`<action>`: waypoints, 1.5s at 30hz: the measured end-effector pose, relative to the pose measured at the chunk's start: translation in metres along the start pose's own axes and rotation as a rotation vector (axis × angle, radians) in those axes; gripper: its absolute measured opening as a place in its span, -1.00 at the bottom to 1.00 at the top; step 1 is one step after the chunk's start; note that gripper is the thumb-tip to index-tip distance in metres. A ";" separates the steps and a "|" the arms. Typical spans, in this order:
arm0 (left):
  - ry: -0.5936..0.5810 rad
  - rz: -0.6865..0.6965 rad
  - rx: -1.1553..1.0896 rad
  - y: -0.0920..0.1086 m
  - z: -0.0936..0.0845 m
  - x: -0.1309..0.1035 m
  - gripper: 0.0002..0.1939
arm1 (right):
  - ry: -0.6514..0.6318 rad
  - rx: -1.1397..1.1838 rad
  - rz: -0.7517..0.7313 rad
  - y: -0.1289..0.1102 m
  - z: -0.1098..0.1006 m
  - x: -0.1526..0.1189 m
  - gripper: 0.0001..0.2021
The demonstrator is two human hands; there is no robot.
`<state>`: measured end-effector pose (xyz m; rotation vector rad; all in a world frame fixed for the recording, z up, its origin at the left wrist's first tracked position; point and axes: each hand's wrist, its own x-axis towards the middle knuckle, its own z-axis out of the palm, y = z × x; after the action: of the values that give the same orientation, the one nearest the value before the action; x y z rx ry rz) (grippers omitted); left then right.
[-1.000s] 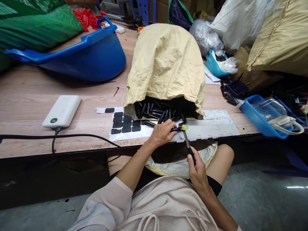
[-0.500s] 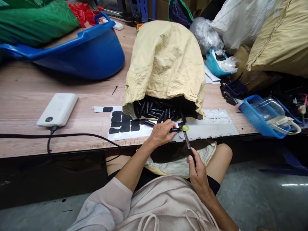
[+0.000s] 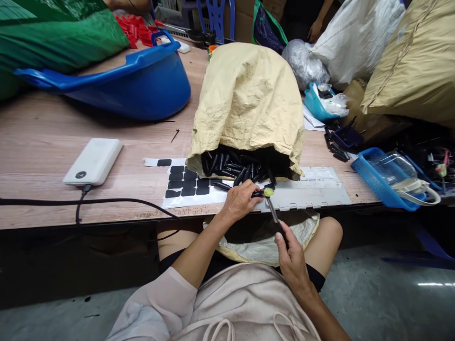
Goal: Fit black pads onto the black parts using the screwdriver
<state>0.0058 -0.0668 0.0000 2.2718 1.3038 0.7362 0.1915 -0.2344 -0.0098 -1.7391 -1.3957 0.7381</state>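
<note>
My left hand (image 3: 241, 202) is closed on a black cylindrical part (image 3: 256, 193) at the table's front edge. Closed round the dark handle of a metal tool (image 3: 273, 211) is my right hand (image 3: 292, 253), lower and to the right. The tool's yellow-green head (image 3: 268, 192) is at the right end of the black part. Just beyond my hands, a beige sack (image 3: 249, 99) lies with its mouth towards me, and several black parts (image 3: 231, 163) show inside it. An open sack (image 3: 256, 251) lies across the lap below the table edge.
A blue tub (image 3: 142, 90), a white power bank (image 3: 94, 162) and a cable (image 3: 117, 200) are on the left. A sheet with black stickers (image 3: 190, 183) lies at the front edge. At right stands a blue basket (image 3: 373, 177). Another person's hand (image 3: 314, 31) shows at the back.
The view has shifted slightly, so the table items appear further right. The tool's head has moved a little left along the black part. Another person's hand has come into view at the back.
</note>
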 end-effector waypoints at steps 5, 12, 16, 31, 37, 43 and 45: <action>0.014 0.055 0.037 -0.002 0.002 -0.002 -0.85 | 0.165 -0.082 0.000 0.018 -0.016 0.021 -0.49; -0.003 0.298 0.093 0.001 -0.001 -0.011 -0.85 | 0.215 -0.200 0.003 0.042 -0.020 0.037 -0.43; -0.066 0.431 0.067 0.001 -0.005 -0.020 -0.81 | 0.189 -0.174 0.031 0.044 -0.016 0.037 -0.41; 0.200 0.178 0.056 -0.012 -0.026 -0.047 -0.75 | 0.209 -0.198 -0.019 0.050 -0.012 0.035 -0.43; 0.311 -0.147 0.268 -0.055 -0.051 -0.041 -0.66 | 0.228 -0.206 -0.037 0.050 -0.009 0.035 -0.44; 0.307 -0.190 0.280 -0.062 -0.046 -0.054 -0.81 | 0.202 -0.230 -0.031 0.047 -0.011 0.035 -0.44; 0.281 -0.154 0.280 -0.064 -0.046 -0.059 -0.82 | 0.203 -0.223 -0.026 0.046 -0.011 0.035 -0.44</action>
<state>-0.0895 -0.0837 -0.0161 2.3039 1.7903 0.8904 0.2332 -0.2078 -0.0421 -1.9041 -1.3983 0.3899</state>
